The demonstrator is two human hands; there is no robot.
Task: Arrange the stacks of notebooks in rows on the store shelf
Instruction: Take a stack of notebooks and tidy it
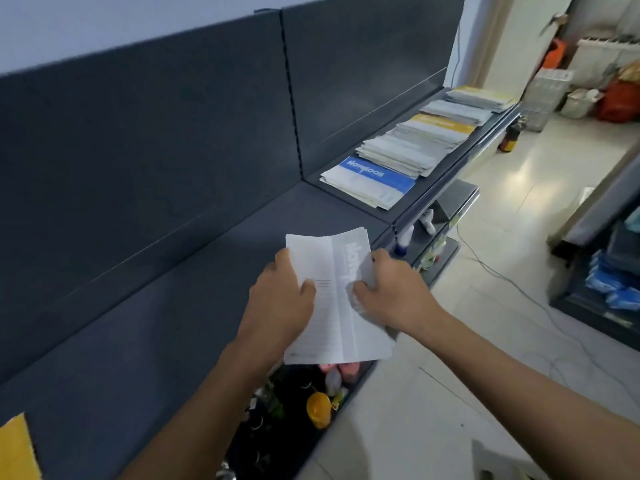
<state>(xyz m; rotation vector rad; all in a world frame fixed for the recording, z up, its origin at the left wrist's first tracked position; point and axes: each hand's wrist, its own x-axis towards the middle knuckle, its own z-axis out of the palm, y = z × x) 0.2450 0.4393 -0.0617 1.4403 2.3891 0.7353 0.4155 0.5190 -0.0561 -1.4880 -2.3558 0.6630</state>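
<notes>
Left hand (280,299) curled round the white notebook stack (329,327), thumb on top | right hand (391,289) gripped its other edge | I held it over the shelf (173,323) front | step: placing | next, I thought: lay it flat beside the blue stack (370,178), in line.

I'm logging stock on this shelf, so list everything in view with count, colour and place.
held notebooks: one thin stack, white and grey, over the shelf's front edge
shelved notebooks: several overlapping stacks, blue, grey and yellow, shelf's right end
shelf: one, dark grey, against the wall
blue packs: several, blue, rack at far right
cable: one, grey, on the floor
left hand: one, grips the held stack's left side
right hand: one, grips its right side
</notes>
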